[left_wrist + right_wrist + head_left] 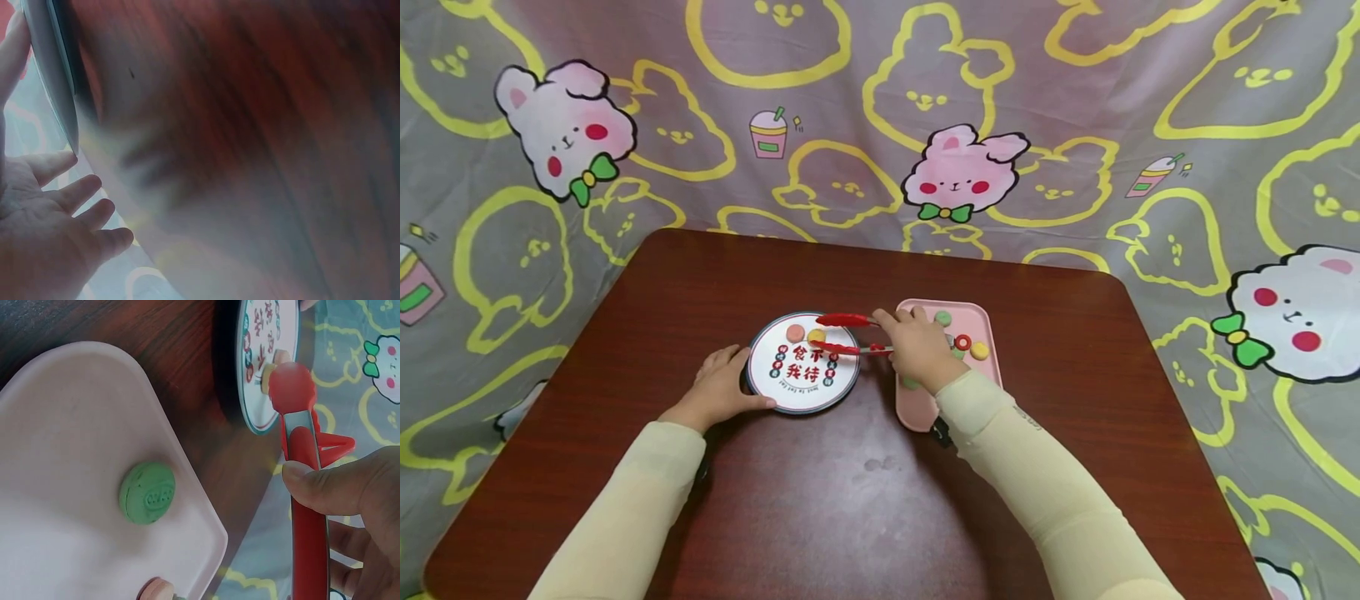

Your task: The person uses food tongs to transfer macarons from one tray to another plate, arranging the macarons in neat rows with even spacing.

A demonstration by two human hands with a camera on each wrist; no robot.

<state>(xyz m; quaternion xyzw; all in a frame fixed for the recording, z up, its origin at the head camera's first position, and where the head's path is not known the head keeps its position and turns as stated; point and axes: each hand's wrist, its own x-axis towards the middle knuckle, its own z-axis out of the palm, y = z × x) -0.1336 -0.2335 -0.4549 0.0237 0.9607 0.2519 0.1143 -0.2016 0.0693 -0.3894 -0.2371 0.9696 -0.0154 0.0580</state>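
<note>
Red tongs (842, 320) gripped in right hand (917, 346), left hand (717, 390) seemingly straight-fingered at edge of plate (805, 367), gap before pink tray (917, 412).

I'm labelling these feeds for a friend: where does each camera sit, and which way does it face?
Head: on the head, facing forward and down at the table; left hand, right hand and sleeves show.
Left wrist: on that wrist, facing the plate edge and table; palm and fingers show.
Right wrist: on that wrist, facing red tongs, pink tray and plate; thumb and fingers show.
Shared: head and right-wrist views both show tongs, tray and plate face.
</note>
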